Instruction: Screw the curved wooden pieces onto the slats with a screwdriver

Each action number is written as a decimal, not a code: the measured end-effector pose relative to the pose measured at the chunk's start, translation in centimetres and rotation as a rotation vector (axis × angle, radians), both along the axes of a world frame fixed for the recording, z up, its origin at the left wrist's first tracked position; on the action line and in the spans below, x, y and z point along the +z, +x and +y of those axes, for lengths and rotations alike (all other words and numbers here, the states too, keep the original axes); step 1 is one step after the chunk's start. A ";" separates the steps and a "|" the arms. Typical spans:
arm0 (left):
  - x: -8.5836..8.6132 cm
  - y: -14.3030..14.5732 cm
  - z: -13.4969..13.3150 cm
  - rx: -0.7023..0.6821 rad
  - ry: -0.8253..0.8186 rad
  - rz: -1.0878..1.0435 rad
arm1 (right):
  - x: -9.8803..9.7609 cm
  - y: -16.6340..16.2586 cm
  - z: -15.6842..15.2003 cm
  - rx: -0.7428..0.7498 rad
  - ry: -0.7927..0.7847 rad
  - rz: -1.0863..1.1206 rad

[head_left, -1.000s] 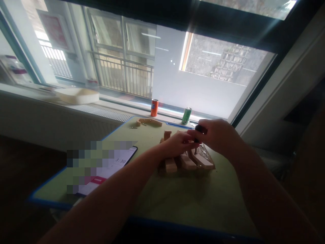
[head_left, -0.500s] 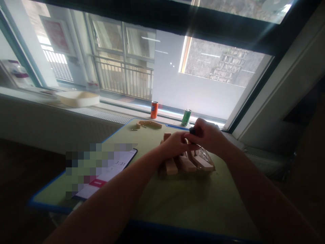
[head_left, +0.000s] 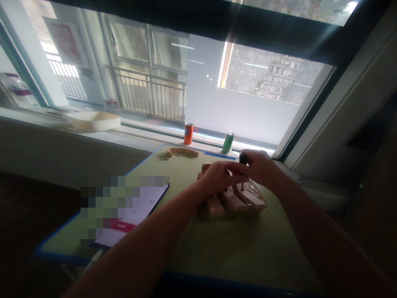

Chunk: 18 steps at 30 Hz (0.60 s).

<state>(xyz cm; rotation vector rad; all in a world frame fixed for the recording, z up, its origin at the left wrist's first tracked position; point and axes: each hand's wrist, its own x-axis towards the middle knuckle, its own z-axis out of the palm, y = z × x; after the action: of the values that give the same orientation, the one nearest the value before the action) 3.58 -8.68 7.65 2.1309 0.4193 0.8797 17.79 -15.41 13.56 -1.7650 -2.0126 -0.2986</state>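
Note:
A small wooden assembly of several pale slats (head_left: 231, 201) lies on the green table (head_left: 217, 248). My left hand (head_left: 218, 177) rests on top of it with fingers curled, pinching near the tool's shaft. My right hand (head_left: 259, 167) is closed round a dark-handled screwdriver (head_left: 242, 159), held upright with its tip down on the wood. A clear plastic bag (head_left: 254, 188) lies partly under the right hand.
A curved wooden piece (head_left: 182, 152) and a few loose screws (head_left: 164, 157) lie at the table's far edge. A phone (head_left: 130, 211) sits at the left. An orange can (head_left: 188, 133), a green can (head_left: 228, 142) and a white tray (head_left: 94, 120) stand on the windowsill.
Both hands stay on the wooden assembly; the right hand has shifted slightly with the screwdriver. The view has drifted a little. The phone's timer has advanced.

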 end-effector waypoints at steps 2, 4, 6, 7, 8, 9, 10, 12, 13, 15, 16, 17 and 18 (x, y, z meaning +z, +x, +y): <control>-0.1 0.0 0.1 0.042 0.007 0.000 | -0.3 -0.1 -0.1 -0.040 0.000 -0.047; -0.4 0.1 0.4 0.018 0.020 0.020 | -0.2 -0.2 -0.3 -0.082 0.002 -0.072; -0.6 0.2 0.7 -0.045 0.045 0.030 | 0.0 -0.2 -0.5 -0.081 -0.019 -0.074; -0.7 0.2 0.8 -0.080 0.061 0.031 | 0.2 -0.2 -0.6 -0.063 -0.037 -0.067; -0.7 0.2 0.9 -0.108 0.081 0.032 | 0.3 -0.2 -0.7 -0.039 -0.054 -0.052; -0.7 0.2 0.9 -0.122 0.106 0.034 | 0.4 -0.2 -0.8 -0.016 -0.060 -0.029; -0.5 0.1 0.8 -0.115 0.132 0.035 | 0.6 -0.2 -0.8 -0.008 -0.045 0.004; 0.0 -0.4 0.3 -0.038 0.176 0.019 | 0.8 -0.3 -1.0 -0.048 0.048 0.111; 0.3 -0.7 0.1 0.025 0.181 -0.013 | 0.8 -0.2 -1.0 -0.083 0.109 0.191; 0.8 -1.4 0.0 0.173 0.160 -0.104 | 1.0 0.1 -1.0 -0.121 0.175 0.394; 1.0 -1.9 0.2 0.282 0.153 -0.160 | 1.0 0.4 -0.9 -0.115 0.152 0.491; 1.1 -2.3 0.6 0.422 0.165 -0.195 | 0.9 0.8 -0.7 -0.123 0.104 0.552; 1.1 -2.7 1.3 0.576 0.190 -0.187 | 0.9 1.3 -0.4 -0.152 0.047 0.553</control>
<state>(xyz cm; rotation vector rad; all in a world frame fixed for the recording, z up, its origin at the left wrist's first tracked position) 0.86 -7.41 8.72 2.0981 0.9066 1.4778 19.08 -15.85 14.43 -1.7343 -1.4738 0.0929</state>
